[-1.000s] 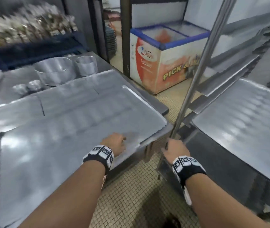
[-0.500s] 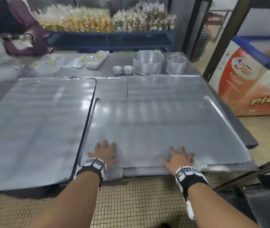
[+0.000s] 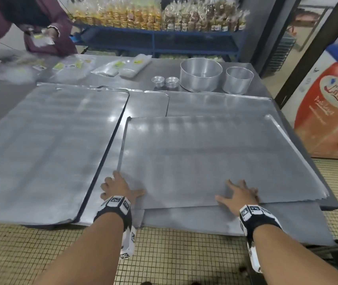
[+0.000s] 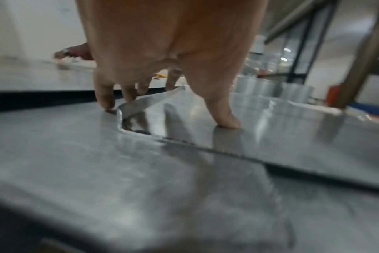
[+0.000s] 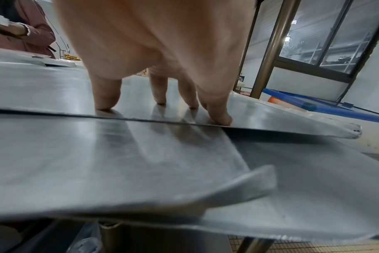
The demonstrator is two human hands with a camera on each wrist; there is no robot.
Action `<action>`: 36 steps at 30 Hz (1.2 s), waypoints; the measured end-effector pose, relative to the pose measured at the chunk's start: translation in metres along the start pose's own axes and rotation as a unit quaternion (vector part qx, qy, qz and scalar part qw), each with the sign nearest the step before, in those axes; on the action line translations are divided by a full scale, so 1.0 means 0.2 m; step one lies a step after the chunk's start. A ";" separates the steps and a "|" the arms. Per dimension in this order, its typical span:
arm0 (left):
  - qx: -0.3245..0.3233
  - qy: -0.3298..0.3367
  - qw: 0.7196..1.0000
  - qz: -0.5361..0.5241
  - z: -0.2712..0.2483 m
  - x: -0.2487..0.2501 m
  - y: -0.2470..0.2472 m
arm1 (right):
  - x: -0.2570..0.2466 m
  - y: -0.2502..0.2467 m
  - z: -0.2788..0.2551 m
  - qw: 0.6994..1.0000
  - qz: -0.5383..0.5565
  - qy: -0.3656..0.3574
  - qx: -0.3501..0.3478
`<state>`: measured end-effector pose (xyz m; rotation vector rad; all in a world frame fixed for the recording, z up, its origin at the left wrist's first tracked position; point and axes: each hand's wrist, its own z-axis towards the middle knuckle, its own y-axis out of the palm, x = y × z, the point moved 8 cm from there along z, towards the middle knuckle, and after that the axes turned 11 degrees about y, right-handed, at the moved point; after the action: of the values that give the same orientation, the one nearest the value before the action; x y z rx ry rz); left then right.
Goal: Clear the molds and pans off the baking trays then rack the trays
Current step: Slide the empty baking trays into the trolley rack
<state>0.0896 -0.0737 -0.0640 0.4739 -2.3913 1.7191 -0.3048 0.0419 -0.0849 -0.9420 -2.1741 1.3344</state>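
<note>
Where fingers splay, hands (image 3: 120, 187) on tray (image 3: 215, 153).

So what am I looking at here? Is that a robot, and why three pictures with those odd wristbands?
No robot: a person works with bare hands, wearing cameras. The wide picture comes from a head camera; the other two from wrist cameras looking along the fingers. The left hand and right hand press flat, fingers spread, on the near edge of the top baking tray, which lies on other trays on a steel table. Nothing is gripped. Behind stand a large round pan, a smaller pan and two little stacks of fluted molds. Another person handles packets at far left.
</note>
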 end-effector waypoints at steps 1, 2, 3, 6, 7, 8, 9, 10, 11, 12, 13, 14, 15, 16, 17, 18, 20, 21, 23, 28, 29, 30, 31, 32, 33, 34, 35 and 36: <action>-0.005 -0.022 1.000 -0.019 0.01 0.01 0.00 | 0.01 -0.01 0.01 1.000 -0.002 0.000 -0.001; -0.017 -0.042 0.998 -0.033 0.02 0.02 0.00 | 0.01 -0.02 0.02 1.000 -0.004 0.000 -0.002; -0.032 -0.064 0.997 -0.041 0.03 0.02 0.01 | 0.01 -0.03 0.03 1.000 -0.006 0.000 -0.003; -0.069 -0.096 0.991 -0.062 0.05 0.02 0.01 | 0.04 -0.03 0.04 1.000 0.000 0.006 -0.015; -0.075 -0.093 0.990 -0.078 0.07 0.02 0.00 | 0.05 -0.03 0.04 1.000 0.009 0.011 -0.021; -0.082 -0.087 0.989 -0.086 0.07 0.01 -0.01 | 0.05 -0.04 0.03 0.999 0.021 0.018 -0.026; -0.091 -0.082 0.989 -0.082 0.07 0.01 -0.03 | 0.05 -0.05 0.02 0.999 0.029 0.025 -0.027; -0.103 -0.073 0.990 -0.068 0.06 0.02 -0.05 | 0.05 -0.05 0.01 0.998 0.044 0.032 -0.028; -0.116 -0.065 0.990 -0.046 0.06 0.02 -0.07 | 0.04 -0.05 0.00 0.997 0.061 0.039 -0.028; -0.122 -0.055 0.990 -0.032 0.05 0.03 -0.09 | 0.04 -0.05 -0.01 0.995 0.087 0.045 -0.024; -0.124 -0.044 0.991 -0.027 0.05 0.03 -0.11 | 0.03 -0.05 -0.03 0.992 0.110 0.058 -0.007; -0.130 -0.040 0.990 -0.032 0.04 0.03 -0.12 | 0.04 -0.06 -0.04 0.987 0.140 0.076 0.019; -0.142 -0.035 0.989 -0.033 0.04 0.02 -0.12 | 0.05 -0.07 -0.08 0.978 0.175 0.102 0.049; -0.149 -0.028 0.988 -0.034 0.04 0.01 -0.12 | 0.07 -0.07 -0.11 0.966 0.213 0.127 0.079; -0.146 -0.021 0.988 -0.041 0.05 0.01 -0.13 | 0.08 -0.05 -0.16 0.952 0.243 0.160 0.092; -0.142 -0.010 0.989 -0.046 0.04 0.01 -0.14 | 0.10 -0.04 -0.21 0.936 0.277 0.193 0.099; -0.141 0.013 0.989 -0.042 0.01 0.02 -0.15 | 0.10 0.03 -0.32 0.893 0.359 0.255 0.093; -0.140 0.026 0.989 -0.036 0.00 0.03 -0.16 | 0.08 0.07 -0.36 0.872 0.399 0.273 0.076; -0.144 0.050 0.988 -0.035 -0.04 0.03 -0.17 | 0.04 0.15 -0.42 0.837 0.467 0.283 0.028; -0.146 0.085 0.985 -0.025 -0.14 0.01 -0.14 | -0.11 0.30 -0.60 0.754 0.590 0.283 -0.063; -0.147 0.090 0.985 -0.023 -0.17 0.00 -0.13 | -0.13 0.32 -0.63 0.749 0.598 0.274 -0.078; -0.151 0.093 0.984 -0.018 -0.19 -0.01 -0.12 | -0.17 0.34 -0.67 0.746 0.604 0.264 -0.093; -0.155 0.097 0.983 -0.010 -0.22 -0.02 -0.11 | -0.19 0.36 -0.70 0.737 0.616 0.256 -0.105; -0.156 0.101 0.983 -0.001 -0.25 -0.03 -0.10 | -0.21 0.40 -0.71 0.723 0.631 0.256 -0.118; -0.154 0.108 0.982 0.010 -0.28 -0.04 -0.09 | -0.21 0.44 -0.71 0.717 0.637 0.253 -0.125; -0.154 0.110 0.982 0.019 -0.31 -0.05 -0.09 | -0.21 0.47 -0.72 0.716 0.641 0.245 -0.131; -0.155 0.110 0.981 0.026 -0.34 -0.06 -0.08 | -0.22 0.50 -0.74 0.710 0.645 0.242 -0.146; -0.155 0.107 0.982 0.028 -0.37 -0.08 -0.07 | -0.22 0.51 -0.80 0.696 0.653 0.250 -0.163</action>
<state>0.1051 -0.0051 -0.0325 0.1686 -2.4680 1.3026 -0.1367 0.1386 -0.1034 -2.8786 -1.1149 0.8287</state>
